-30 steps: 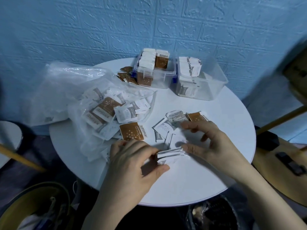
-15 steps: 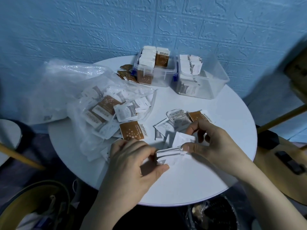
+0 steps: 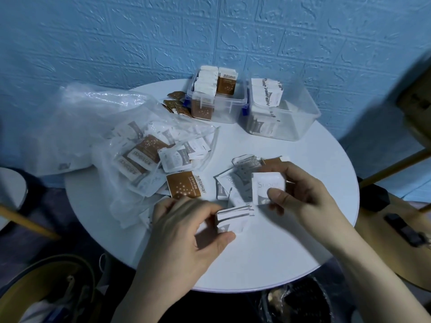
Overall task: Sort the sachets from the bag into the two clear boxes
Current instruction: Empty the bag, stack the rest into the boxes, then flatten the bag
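My left hand (image 3: pixel 186 231) grips a small stack of white sachets (image 3: pixel 234 217) just above the round white table (image 3: pixel 268 264). My right hand (image 3: pixel 303 197) pinches a single white sachet (image 3: pixel 265 186), lifted and facing me, just above and right of that stack. Loose white and brown sachets (image 3: pixel 233 180) lie beneath it. A brown sachet (image 3: pixel 185 185) lies by the clear plastic bag (image 3: pixel 105 127), which holds several more. At the back stand two clear boxes: the left box (image 3: pixel 229 110) with brown and white sachets, the right box (image 3: pixel 296 120) with white ones.
A few brown sachets (image 3: pixel 176 104) lie left of the left box. Wooden chair parts (image 3: pixel 384 166) stand to the right, a stool edge (image 3: pixel 11 187) at the left. A yellow bag (image 3: pixel 46 287) and a dark bin (image 3: pixel 300 301) sit below the table edge.
My right hand picked one white sachet off the loose pile and raised it upright by the stack. My left hand kept holding the stack in place.
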Demonstrator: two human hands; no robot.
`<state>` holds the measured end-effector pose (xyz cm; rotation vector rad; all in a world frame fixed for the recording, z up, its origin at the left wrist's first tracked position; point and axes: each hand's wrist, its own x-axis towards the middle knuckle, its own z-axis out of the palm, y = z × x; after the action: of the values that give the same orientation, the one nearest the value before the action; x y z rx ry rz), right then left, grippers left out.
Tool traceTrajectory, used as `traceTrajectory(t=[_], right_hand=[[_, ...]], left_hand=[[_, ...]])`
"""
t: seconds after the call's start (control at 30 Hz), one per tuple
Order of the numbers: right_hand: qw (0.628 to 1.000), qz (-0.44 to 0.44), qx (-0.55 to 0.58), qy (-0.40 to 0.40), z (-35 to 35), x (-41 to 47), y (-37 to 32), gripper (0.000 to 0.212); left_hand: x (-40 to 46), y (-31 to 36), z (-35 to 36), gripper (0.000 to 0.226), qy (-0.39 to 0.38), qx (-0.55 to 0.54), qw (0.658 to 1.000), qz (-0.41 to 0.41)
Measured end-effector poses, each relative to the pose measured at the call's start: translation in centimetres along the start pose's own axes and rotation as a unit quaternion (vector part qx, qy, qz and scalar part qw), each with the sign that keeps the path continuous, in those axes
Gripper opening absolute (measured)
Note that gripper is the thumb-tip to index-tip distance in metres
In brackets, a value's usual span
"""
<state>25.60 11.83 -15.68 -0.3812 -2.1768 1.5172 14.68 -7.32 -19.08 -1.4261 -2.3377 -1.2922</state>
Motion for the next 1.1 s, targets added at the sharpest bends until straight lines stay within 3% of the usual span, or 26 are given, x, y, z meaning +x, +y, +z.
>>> traceTrajectory(t=[0.17,0.37,0.43,0.5,0.6,0.67,0.73,0.83,0.9,1.1], right_hand=[[0.999,-0.005,0.045,0.015,1.0,-0.6,-0.9,0.005],[0.981,0.074,0.174,-0.042,1.5,-1.8,-1.2,0.012],[0.985,0.066,0.135,-0.085,1.6,-2.2,-1.1,0.003],[0.993,0.037,0.034,-0.11,1.5,-2.7,-0.7,0.009],[0.984,-0.008,-0.156,-0.082,1.0,-2.7,-0.7,0.004],[0.985,-0.012,-0.163,-0.051,0.6,-2.2,-0.7,0.012],[0.98,-0.01,-0.198,-0.022,0.4,-1.3,-0.6,0.006],[0.955,0.022,-0.294,-0.028,0.2,-0.3,-0.1,0.038],[0.946,0.043,-0.314,-0.065,0.4,0.3,-0.1,0.046],[0.951,0.045,-0.299,-0.063,0.8,1.2,-0.8,0.024]], left_hand=[[0.0,0.0,0.0,0.031,0.002,-0.003,1.0,-0.006],[-0.2,0.0,0.1,0.046,0.023,-0.014,0.999,-0.027],[0.0,0.1,0.0,0.048,0.012,-0.014,1.0,-0.007],[0.2,0.1,-0.1,0.043,-0.006,-0.019,1.0,0.008],[0.2,0.0,-0.1,0.033,-0.006,-0.019,1.0,0.015],[0.1,0.0,-0.1,0.03,-0.004,-0.014,1.0,0.015],[0.0,0.0,-0.1,0.03,-0.002,-0.012,1.0,0.016],[-0.1,0.1,-0.1,0.033,0.008,-0.014,1.0,-0.006],[-0.2,0.1,-0.1,0.034,0.012,-0.018,1.0,-0.021],[-0.1,0.3,-0.2,0.034,0.0,-0.018,1.0,-0.009]])
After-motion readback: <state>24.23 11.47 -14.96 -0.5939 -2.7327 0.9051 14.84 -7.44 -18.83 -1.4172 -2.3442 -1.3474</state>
